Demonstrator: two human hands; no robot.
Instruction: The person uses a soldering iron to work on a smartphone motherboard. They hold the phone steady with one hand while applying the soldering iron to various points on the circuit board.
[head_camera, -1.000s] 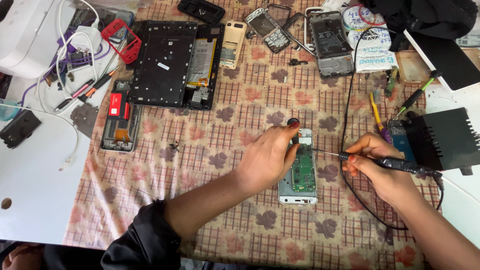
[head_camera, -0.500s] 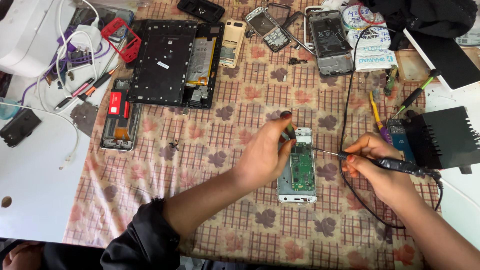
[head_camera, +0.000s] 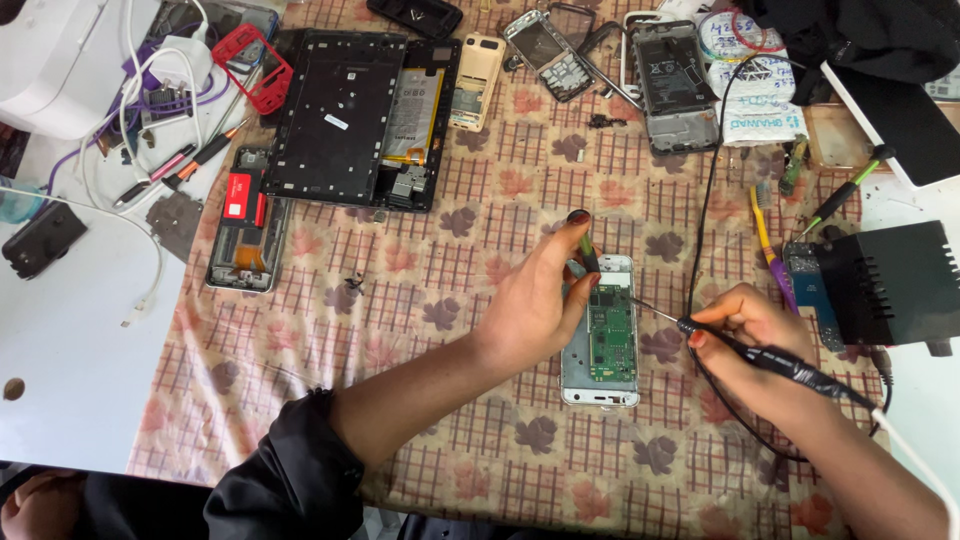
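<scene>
A small white phone (head_camera: 598, 385) lies open on the checked cloth, its green circuit board (head_camera: 612, 336) exposed. My left hand (head_camera: 535, 305) rests at the phone's left side. Its thumb and forefinger pinch a small dark slender piece (head_camera: 590, 256) just above the phone's top end; I cannot tell what the piece is. My right hand (head_camera: 748, 328) grips a black soldering iron (head_camera: 790, 365) like a pen. The iron's thin tip (head_camera: 650, 308) points left and reaches the upper right edge of the board.
A black soldering station (head_camera: 890, 282) stands right of my right hand, its cable looping across the cloth. An opened tablet (head_camera: 355, 115), several stripped phone frames, a red-labelled phone (head_camera: 240, 215), white cables and a yellow toothbrush (head_camera: 764, 228) lie around.
My left hand's fingers have lifted off the phone's top end and now hold the small dark piece raised above it. My right hand and the iron have hardly moved.
</scene>
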